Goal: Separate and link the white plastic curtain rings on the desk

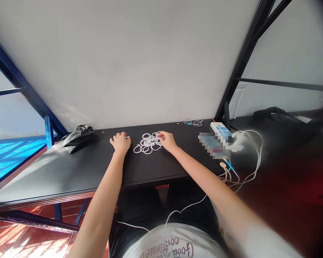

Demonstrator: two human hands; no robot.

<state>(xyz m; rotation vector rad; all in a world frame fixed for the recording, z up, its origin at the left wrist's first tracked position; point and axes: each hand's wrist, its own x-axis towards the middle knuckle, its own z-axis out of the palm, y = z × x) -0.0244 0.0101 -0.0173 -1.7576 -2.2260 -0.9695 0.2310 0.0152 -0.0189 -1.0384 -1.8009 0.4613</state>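
A loose pile of white curtain rings (148, 142) lies on the black table (150, 168), the rings overlapping one another. At the pile's right edge, my right hand (168, 140) has its thumb and fingers pinched together on one of the rings, mostly covered by the fingers. My left hand (120, 142) rests on the tabletop left of the pile, palm down with curled fingers. A small white bit, apparently part of a ring, shows between its thumb and index finger; the hand hides the rest.
On the left lies a crumpled black plastic bag (79, 138). Eyeglasses (193, 123) sit near the wall. To the right are a white power strip (220, 130), a blurred-out phone-like object (214, 145) and white cables (254, 172). Metal frames (235, 80) flank the table.
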